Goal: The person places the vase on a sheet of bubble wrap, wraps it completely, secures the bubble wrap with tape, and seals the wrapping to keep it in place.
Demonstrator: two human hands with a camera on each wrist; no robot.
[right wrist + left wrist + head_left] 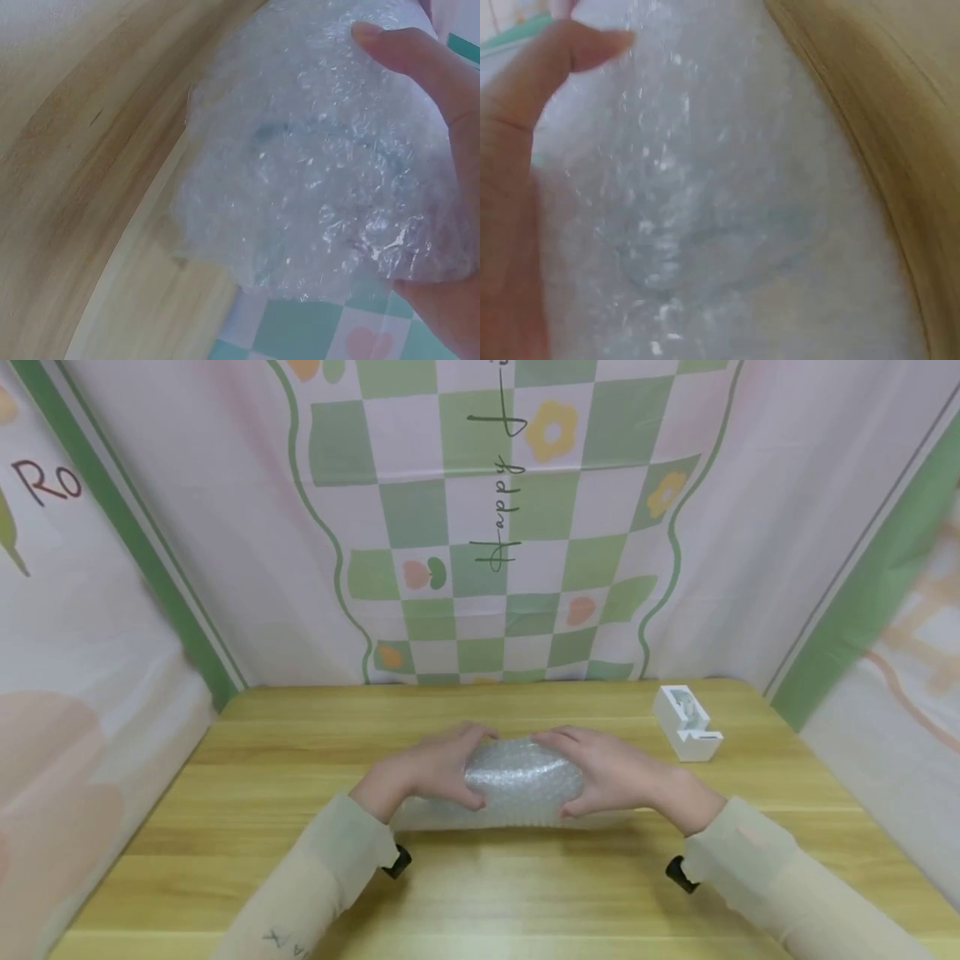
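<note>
A roll of clear bubble wrap point(521, 785) lies crosswise on the wooden table point(480, 893), in front of the person. My left hand point(435, 768) curls over its left part, thumb on the near side and fingers over the far side. Mirroring it, my right hand point(615, 770) grips the right part. Through the layers of bubble wrap point(697, 180) in the left wrist view, a faint curved outline shows; what lies inside is hidden. The right wrist view has the loose, crumpled end of the bubble wrap point(300, 195) beside the right thumb.
At the back right of the table stands a white tape dispenser point(682, 718) with a roll of clear tape. A checkered cloth point(480, 493) hangs behind the table's far edge, with printed fabric walls point(97, 710) on both sides.
</note>
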